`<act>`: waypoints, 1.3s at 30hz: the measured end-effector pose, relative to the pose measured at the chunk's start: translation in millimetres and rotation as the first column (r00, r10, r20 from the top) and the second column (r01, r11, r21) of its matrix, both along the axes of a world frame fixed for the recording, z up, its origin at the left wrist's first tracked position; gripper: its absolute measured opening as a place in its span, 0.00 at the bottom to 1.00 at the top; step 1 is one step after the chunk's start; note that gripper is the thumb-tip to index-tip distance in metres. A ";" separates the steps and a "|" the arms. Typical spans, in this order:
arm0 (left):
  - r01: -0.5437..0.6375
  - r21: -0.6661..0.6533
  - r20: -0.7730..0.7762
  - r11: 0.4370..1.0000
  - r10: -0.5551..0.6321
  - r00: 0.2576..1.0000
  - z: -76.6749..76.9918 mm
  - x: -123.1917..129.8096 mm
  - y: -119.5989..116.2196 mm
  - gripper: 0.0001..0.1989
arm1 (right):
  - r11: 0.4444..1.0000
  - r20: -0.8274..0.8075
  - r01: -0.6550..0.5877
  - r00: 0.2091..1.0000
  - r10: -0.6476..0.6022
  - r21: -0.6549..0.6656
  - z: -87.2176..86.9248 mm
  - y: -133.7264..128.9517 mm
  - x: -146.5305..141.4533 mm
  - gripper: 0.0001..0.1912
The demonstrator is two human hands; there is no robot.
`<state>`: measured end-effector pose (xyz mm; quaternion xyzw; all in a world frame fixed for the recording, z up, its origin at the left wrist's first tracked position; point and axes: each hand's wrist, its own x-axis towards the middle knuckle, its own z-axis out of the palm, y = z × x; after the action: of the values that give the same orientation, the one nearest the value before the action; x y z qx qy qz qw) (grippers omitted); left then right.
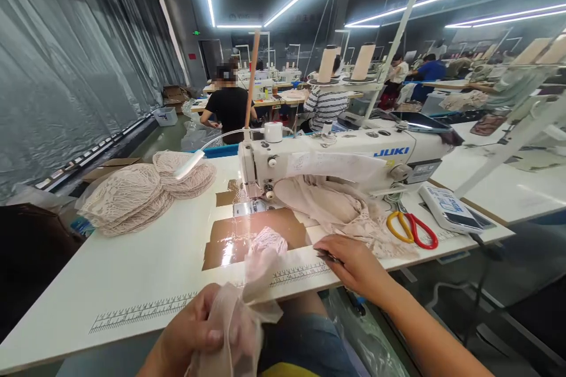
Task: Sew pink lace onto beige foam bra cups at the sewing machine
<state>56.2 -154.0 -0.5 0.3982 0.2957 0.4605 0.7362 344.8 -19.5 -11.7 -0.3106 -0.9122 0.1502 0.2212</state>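
Note:
Sheer beige fabric (pixel 234 330) is bunched in my left hand (pixel 198 324), low in front of the table edge. Its upper end runs up over the edge to a lacy part (pixel 269 241) lying on the brown plate (pixel 221 235). My right hand (pixel 354 262) is closed around a small dark pointed tool that looks like thread snips (pixel 328 255), over the printed ruler (pixel 300 274); most of the tool is hidden in the palm. Beyond both hands stands a white sewing machine (pixel 309 159), with more beige fabric (pixel 327 203) heaped under its arm.
Stacked lace pieces (pixel 128 197) lie on the left of the table (pixel 145 271). Scissors with yellow and red handles (pixel 411 230) and a white box-like device (pixel 448 209) are at the right. Thread cones (pixel 327 65) stand behind the machine. Several people work at tables farther back.

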 end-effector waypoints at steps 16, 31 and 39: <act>-0.375 0.185 -0.454 0.908 0.417 0.787 -12.9 -57.0 6.8 0.18 | 0.755 -0.227 -0.221 0.969 0.099 -0.617 29.2 -12.9 -114.9 0.27; -0.268 0.006 -0.381 0.963 0.250 0.890 -8.7 -64.0 1.9 0.27 | 0.348 -0.338 -0.364 0.932 0.134 -0.864 4.4 -18.2 -175.9 0.19; -0.303 0.038 -0.438 0.952 0.289 0.851 -10.8 -67.6 3.7 0.28 | 0.245 -0.411 -0.416 0.909 0.074 -0.876 -3.0 -22.8 -179.3 0.20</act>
<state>-11.3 -150.3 -11.4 0.4293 0.5189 0.4619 0.5771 165.5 -42.3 -14.7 -0.2065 -0.6354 0.7380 0.0949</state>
